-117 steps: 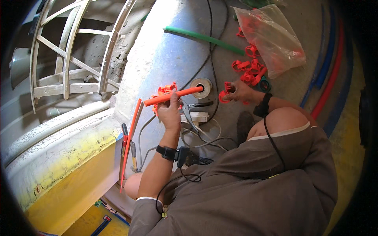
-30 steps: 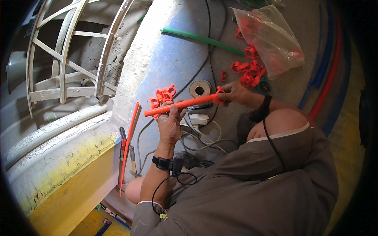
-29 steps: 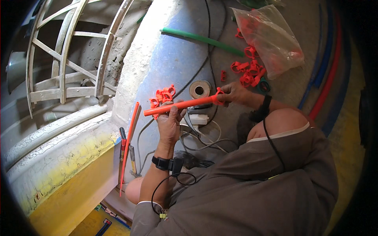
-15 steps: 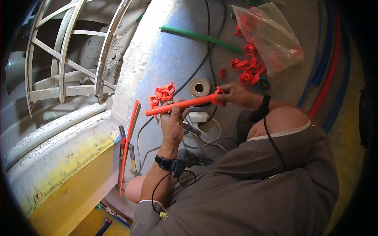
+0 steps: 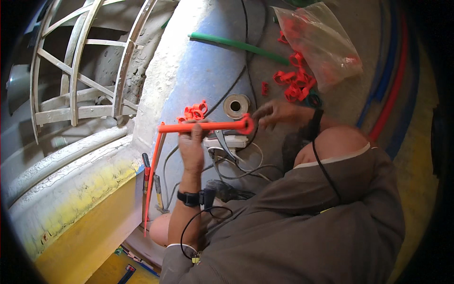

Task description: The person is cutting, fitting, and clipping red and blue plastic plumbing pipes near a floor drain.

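Observation:
My left hand (image 5: 191, 150) is closed around an orange-red plastic pipe (image 5: 215, 126), held nearly level above the floor. A red ring-shaped pipe clip (image 5: 246, 124) sits on the pipe's right end. Just right of that clip is my right hand (image 5: 280, 114), holding nothing, its fingers stretched toward the clip and apart from it. Behind the pipe lies a small group of red clips (image 5: 194, 112). A roll of tape or wire (image 5: 236, 107) rests beyond the pipe's right half, and a white power strip (image 5: 231, 142) lies below it.
A clear plastic bag (image 5: 331, 52) of red clips lies far right, with a loose heap of clips (image 5: 294, 87) beside it. A green pipe (image 5: 236, 45) crosses the floor. Another orange pipe (image 5: 152, 189), a red-handled tool (image 5: 146, 165) and a hammer (image 5: 159, 191) lie left.
My right hand has let go of the clip end and drawn slightly away. My left hand has moved left with the pipe, which is now closer to level.

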A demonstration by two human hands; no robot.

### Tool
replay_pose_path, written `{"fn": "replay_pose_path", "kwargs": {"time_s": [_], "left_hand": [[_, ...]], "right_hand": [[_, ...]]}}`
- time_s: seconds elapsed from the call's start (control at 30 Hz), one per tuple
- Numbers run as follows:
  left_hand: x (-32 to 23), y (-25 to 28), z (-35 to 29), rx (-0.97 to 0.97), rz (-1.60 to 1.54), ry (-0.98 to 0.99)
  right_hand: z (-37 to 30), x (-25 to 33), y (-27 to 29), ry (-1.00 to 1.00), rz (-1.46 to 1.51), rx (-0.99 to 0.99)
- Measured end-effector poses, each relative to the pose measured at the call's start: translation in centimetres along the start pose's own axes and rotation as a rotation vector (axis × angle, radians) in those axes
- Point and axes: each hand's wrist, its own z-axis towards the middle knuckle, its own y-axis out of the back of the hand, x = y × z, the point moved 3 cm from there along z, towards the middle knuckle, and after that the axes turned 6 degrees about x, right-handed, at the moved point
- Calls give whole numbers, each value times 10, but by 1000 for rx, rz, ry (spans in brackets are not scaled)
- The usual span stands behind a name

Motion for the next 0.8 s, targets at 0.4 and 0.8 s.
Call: {"fn": "replay_pose_path", "kwargs": {"time_s": [0.4,0.8], "left_hand": [[-22,-48,25,205,1880,-450],[-12,-92,39,400,2128,-336]], "right_hand": [[-33,25,133,297,-1684,-948],[-45,48,89,177,-578,-780]]}}
